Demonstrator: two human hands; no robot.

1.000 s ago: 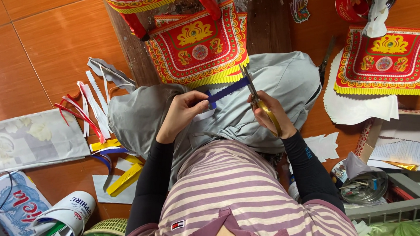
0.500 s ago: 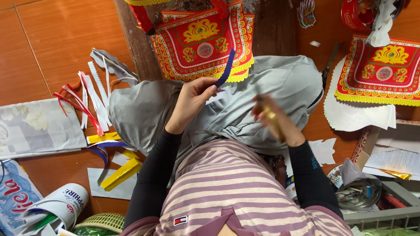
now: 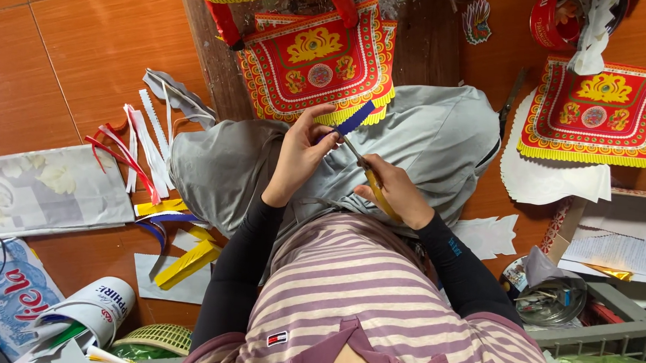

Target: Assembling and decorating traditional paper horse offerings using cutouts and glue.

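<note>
Blue paper strip (image 3: 356, 120) lowered since earlier; left hand (image 3: 300, 154) pinches it (scissors (image 3: 367, 175) gripped right (image 3: 394, 193)).

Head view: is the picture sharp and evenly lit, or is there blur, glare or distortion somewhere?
Head view: light is soft and even, shadows faint; the left hand, right hand, yellow-handled scissors and narrow blue paper strip look sharp; weak sheen on the orange tiled floor; slight wide-angle bending near the edges.
</note>
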